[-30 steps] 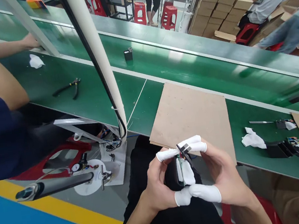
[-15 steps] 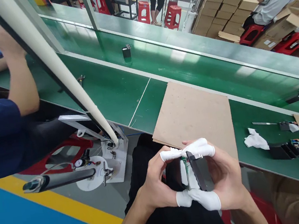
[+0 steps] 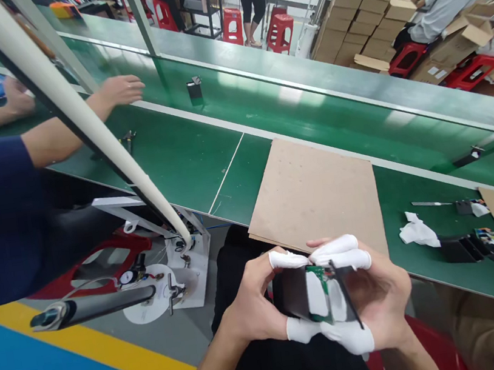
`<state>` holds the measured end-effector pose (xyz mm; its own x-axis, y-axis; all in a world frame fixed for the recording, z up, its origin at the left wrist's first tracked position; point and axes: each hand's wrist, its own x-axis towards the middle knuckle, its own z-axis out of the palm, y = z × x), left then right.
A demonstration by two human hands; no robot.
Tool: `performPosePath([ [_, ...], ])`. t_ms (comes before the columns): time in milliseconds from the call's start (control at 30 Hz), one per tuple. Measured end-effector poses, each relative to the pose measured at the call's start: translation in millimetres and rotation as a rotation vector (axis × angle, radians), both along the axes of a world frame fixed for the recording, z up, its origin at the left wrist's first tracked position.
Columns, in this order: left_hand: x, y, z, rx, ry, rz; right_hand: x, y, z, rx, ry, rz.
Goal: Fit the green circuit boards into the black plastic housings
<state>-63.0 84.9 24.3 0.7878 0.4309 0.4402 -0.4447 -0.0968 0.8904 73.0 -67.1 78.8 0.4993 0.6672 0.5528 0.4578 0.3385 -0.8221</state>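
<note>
Over my lap, both hands hold a small black electronic device with an exposed inside. My left hand (image 3: 258, 309) is closed round its black casing (image 3: 293, 293), with white finger cots on the fingertips. My right hand (image 3: 385, 297), also in finger cots, grips the end with the thin black panel (image 3: 345, 293). Between casing and panel shows a green circuit board (image 3: 318, 270) with white pieces (image 3: 317, 299) beside it. The fingertips of both hands meet above and below the device. Just beyond lies a brown cardboard sheet (image 3: 312, 191) on the green bench.
On the right are a crumpled white cloth or tissue (image 3: 418, 231), a black device with exposed parts (image 3: 461, 250) and a metal strip (image 3: 431, 203). A slanted white pole (image 3: 80, 110) rises at left. A co-worker's hand (image 3: 121, 91) reaches over the belt, where a black device (image 3: 194, 89) stands.
The device has turned in my hands, and more of its casing and green board shows. Its panel end has shifted right with my right hand. The co-worker's arm has swung rightward over the belt.
</note>
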Motion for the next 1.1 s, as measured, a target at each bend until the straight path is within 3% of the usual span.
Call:
performPosePath([
  [133,0.0,-1.5,-3.9,-0.057,0.123,-0.045,18.0,-15.3,16.8,0.059,0.083,-0.058],
  [233,4.0,-4.9,-1.4,-0.044,0.015,-0.017,16.8,-16.9,25.3,0.043,0.129,-0.075],
  [500,16.0,-4.3,16.2,0.071,-0.081,0.041,3.5,-8.0,16.3,-0.045,0.127,0.008],
  [700,16.4,-5.8,15.2,0.073,-0.070,0.021,8.9,-10.4,20.7,-0.054,0.123,0.040],
  [1100,15.5,-4.9,14.8,0.082,-0.100,0.024,7.6,-13.6,10.9,-0.102,0.044,0.051],
])
